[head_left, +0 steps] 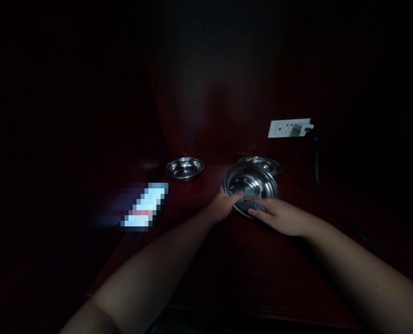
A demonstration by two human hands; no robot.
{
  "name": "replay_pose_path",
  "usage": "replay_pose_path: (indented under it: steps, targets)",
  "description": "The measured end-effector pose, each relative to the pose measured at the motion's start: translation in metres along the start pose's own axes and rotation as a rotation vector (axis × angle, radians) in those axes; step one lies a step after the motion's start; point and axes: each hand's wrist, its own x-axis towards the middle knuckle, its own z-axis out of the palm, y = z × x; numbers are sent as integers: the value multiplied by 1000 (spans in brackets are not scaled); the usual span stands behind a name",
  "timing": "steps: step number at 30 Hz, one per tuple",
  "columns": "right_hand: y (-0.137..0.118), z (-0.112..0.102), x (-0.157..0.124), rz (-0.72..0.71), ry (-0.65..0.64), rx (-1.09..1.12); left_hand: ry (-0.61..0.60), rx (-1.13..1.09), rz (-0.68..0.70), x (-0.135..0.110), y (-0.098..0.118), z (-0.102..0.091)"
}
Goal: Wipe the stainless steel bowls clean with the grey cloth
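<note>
A shiny steel bowl [267, 188] is tilted toward me above the dark red table. My left hand [225, 204] grips its left rim, thumb over the inside and the other fingers hidden behind. Inside the bowl, my right hand [274, 215] presses a grey-green cloth [257, 205] against the lower wall, with its fingers closed on it. The cloth's exact kind is hard to make out in the dim light. Just behind the bowl lies a steel dish [274, 166], partly covered from view. Another shallow steel bowl [184, 169] sits upright to the left.
A lit, blurred phone-like screen [145, 206] lies on the left of the table [227, 269], with a cable below it. On the back wall is a white socket panel [279, 129] with a plug [302, 128]. A dark cord [317, 162] hangs down at the right.
</note>
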Motion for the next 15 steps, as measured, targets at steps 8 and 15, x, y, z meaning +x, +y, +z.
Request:
replay_pose_path:
  steps: [8,15]
  targets:
    - [0,0,0,-6,-1,-5,6,12,-17,-3,4,2]
    - [0,0,0,0,5,-11,-9,4,-1,-3,5,2]
